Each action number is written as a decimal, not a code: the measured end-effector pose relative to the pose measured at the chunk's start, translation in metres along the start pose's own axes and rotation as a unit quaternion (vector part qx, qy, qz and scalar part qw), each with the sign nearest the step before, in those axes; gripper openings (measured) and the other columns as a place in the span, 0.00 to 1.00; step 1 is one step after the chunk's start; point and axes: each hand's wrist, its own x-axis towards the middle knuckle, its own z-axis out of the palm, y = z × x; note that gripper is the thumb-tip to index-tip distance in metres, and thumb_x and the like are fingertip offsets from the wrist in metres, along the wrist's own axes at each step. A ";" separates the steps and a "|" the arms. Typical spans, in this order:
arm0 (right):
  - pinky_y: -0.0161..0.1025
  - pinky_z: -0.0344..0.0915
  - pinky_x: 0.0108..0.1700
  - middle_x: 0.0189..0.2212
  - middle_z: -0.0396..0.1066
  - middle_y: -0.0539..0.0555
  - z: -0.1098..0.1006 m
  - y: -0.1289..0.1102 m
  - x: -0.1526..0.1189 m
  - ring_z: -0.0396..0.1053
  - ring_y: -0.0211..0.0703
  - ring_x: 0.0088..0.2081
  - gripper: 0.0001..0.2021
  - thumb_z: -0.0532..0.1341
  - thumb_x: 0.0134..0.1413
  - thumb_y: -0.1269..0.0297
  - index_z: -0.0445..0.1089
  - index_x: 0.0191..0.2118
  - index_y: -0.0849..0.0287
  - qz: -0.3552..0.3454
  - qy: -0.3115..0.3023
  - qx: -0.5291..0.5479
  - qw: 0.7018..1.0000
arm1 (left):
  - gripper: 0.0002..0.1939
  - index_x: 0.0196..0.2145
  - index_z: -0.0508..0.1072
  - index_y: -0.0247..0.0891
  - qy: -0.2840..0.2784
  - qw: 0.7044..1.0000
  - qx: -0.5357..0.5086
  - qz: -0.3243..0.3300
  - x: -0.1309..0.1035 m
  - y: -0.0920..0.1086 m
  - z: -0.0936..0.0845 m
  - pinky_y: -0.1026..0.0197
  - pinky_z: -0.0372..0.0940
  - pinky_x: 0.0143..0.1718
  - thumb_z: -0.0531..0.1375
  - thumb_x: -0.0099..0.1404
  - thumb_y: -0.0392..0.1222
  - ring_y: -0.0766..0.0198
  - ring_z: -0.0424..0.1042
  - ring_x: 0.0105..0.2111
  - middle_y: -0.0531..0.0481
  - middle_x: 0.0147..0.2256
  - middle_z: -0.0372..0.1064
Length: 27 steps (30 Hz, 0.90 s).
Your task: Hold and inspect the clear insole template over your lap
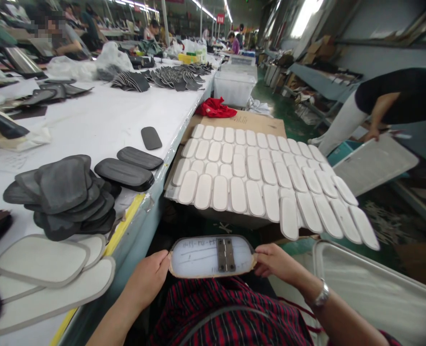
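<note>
Red-striped black fabric covers me; my left hand and right hand pinch a whitish oval plastic plate.

Head view forward and down, hands near

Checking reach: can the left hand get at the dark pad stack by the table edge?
Probably yes: the left hand grips the oval plate, but nothing visible blocks its way to the stack.

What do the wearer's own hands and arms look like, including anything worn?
Left hand and right hand are ungloved, forearms mostly bare. A shiny silver band circles the right wrist; the left wrist shows none.
</note>
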 end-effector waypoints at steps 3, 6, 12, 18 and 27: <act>0.30 0.63 0.31 0.31 0.66 0.58 0.000 -0.002 -0.003 0.67 0.38 0.32 0.10 0.46 0.55 0.69 0.60 0.34 0.71 0.005 -0.009 -0.001 1.000 | 0.22 0.27 0.60 0.34 0.002 1.000 0.006 -0.008 0.001 0.001 0.000 0.67 0.42 0.35 0.38 0.61 0.53 0.75 0.54 0.30 0.54 0.29 0.60; 0.30 0.64 0.30 0.30 0.65 0.57 0.001 0.001 -0.003 0.67 0.39 0.31 0.10 0.47 0.53 0.67 0.60 0.33 0.70 -0.018 0.008 -0.048 0.999 | 0.21 0.26 0.60 0.34 0.005 1.000 0.010 -0.016 0.001 0.001 0.001 0.67 0.41 0.34 0.38 0.61 0.52 0.76 0.53 0.29 0.54 0.28 0.60; 0.28 0.64 0.29 0.30 0.66 0.56 0.003 0.009 0.001 0.67 0.37 0.31 0.13 0.50 0.50 0.64 0.63 0.35 0.70 -0.035 0.022 -0.093 0.995 | 0.22 0.27 0.61 0.35 0.033 0.999 0.030 -0.002 -0.001 -0.003 0.008 0.67 0.41 0.35 0.38 0.61 0.54 0.75 0.54 0.30 0.53 0.28 0.61; 0.29 0.62 0.27 0.26 0.66 0.54 0.005 0.016 0.010 0.67 0.37 0.28 0.10 0.46 0.48 0.67 0.60 0.30 0.68 -0.057 0.047 -0.069 0.995 | 0.20 0.27 0.60 0.35 0.028 0.999 0.037 -0.011 0.001 0.000 0.009 0.66 0.42 0.37 0.38 0.61 0.52 0.74 0.55 0.31 0.52 0.29 0.60; 0.30 0.62 0.28 0.31 0.67 0.59 0.000 0.002 0.003 0.67 0.39 0.29 0.11 0.47 0.48 0.74 0.63 0.35 0.73 0.021 -0.002 0.063 0.998 | 0.22 0.26 0.60 0.35 0.039 0.999 0.024 -0.014 0.003 -0.005 0.011 0.66 0.42 0.36 0.38 0.61 0.54 0.75 0.54 0.30 0.54 0.28 0.59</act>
